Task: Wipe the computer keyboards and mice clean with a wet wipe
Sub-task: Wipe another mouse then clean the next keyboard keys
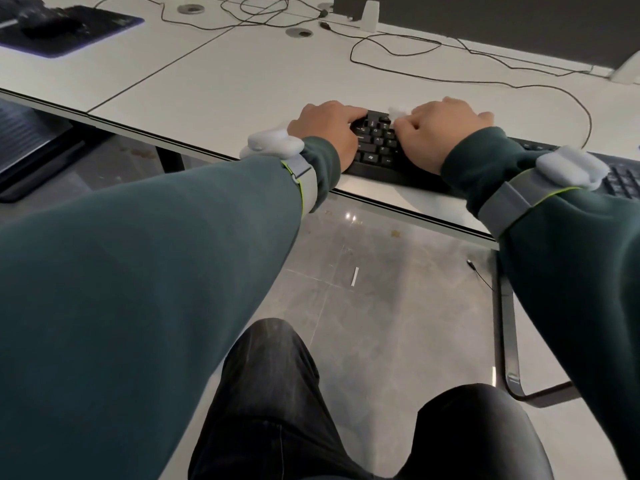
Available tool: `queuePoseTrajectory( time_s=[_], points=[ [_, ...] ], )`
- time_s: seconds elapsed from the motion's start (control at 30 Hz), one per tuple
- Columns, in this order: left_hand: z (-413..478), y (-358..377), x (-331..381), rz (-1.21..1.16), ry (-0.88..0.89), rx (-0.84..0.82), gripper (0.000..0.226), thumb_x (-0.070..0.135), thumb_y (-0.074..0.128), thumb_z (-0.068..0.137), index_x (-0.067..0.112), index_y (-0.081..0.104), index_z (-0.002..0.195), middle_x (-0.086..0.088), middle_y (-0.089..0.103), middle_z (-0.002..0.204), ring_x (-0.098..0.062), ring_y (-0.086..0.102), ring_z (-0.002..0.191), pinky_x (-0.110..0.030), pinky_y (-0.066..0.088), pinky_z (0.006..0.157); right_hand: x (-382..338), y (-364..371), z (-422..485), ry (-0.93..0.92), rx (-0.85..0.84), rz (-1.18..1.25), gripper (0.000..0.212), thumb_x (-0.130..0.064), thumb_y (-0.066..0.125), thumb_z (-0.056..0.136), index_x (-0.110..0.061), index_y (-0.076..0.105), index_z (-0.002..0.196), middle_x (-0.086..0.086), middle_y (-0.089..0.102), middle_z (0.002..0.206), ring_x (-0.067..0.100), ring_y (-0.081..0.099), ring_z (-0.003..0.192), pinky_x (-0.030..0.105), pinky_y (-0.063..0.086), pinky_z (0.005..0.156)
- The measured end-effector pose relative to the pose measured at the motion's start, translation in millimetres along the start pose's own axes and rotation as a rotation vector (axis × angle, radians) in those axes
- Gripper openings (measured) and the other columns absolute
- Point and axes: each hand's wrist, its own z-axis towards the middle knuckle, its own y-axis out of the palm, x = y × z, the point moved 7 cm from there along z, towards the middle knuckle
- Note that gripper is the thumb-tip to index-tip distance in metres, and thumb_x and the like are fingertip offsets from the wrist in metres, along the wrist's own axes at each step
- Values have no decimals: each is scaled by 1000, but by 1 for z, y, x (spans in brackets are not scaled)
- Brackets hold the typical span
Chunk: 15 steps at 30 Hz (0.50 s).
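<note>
At the near edge of a white desk [242, 81], one black keyboard [375, 147] is laid along the rim, its front just inside the edge. Its left end is gripped by the left hand [323, 131], whose fingers [349, 120] are curled close together over the far left corner. Just right of those fingers, one crumpled white wet wipe [397, 112] is pinched under the bent, bunched fingers [407, 124] of the right hand [441, 131] and pressed onto the keys. A tuft of it is seen beyond the knuckles.

Bare desk is left open beyond the fingertips and to the left of the left hand, up to a seam between two desk tops. Farther beyond the fingertips, thin black cables [398, 50] are looped, and two round cable ports [298, 32] are set in the surface. Far to the left of the fingers, one dark mouse mat [86, 32] is seen; what lies on it is too blurred to tell. Two grey wrist bands [306, 178] are worn, each with a white device.
</note>
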Motion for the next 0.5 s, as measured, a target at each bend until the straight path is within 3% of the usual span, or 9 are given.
queuePoseTrajectory(
  time_s=[0.07,0.13,0.2,0.3,0.43,0.5],
  points=[
    [0,-1,-2,-3,-15,-1,61,7,37,86,47,62,126,6,64,126,-27,53,117,-43,50,94,-5,-2,-1,-11,14,31,56,-58,21,90,-22,62,101,6,61,114,31,49,113,54,34,101],
    [1,0,-3,5,-24,-5,57,8,39,86,43,63,123,5,66,119,-28,55,113,-43,51,93,-22,1,-3,-96,-26,48,50,-57,22,92,-28,61,105,0,58,126,31,42,128,58,31,105],
    [0,0,-2,20,-30,-9,48,10,41,85,37,64,118,3,67,110,-29,56,106,-44,52,90,-38,7,-5,-160,-99,37,50,-56,20,96,-36,58,121,-11,46,146,29,23,145,63,21,111],
    [0,-1,-6,17,-47,-8,49,10,41,87,35,65,121,4,69,112,-28,58,104,-43,53,90,-36,5,-5,-142,-118,27,53,-55,16,97,-39,54,131,-17,36,155,26,11,151,66,11,114],
    [1,0,-6,-1,-61,-30,55,8,43,90,35,60,134,3,65,127,-26,58,114,-41,51,96,8,-2,-9,-15,-41,-38,63,-58,14,96,-29,59,130,5,54,140,28,30,143,64,20,112],
    [2,0,-5,-6,-67,-36,60,9,43,90,40,53,140,5,62,134,-25,57,119,-39,50,97,25,-8,-11,55,1,-67,69,-61,13,94,-24,63,124,13,60,121,33,47,121,61,27,109]
  ],
)
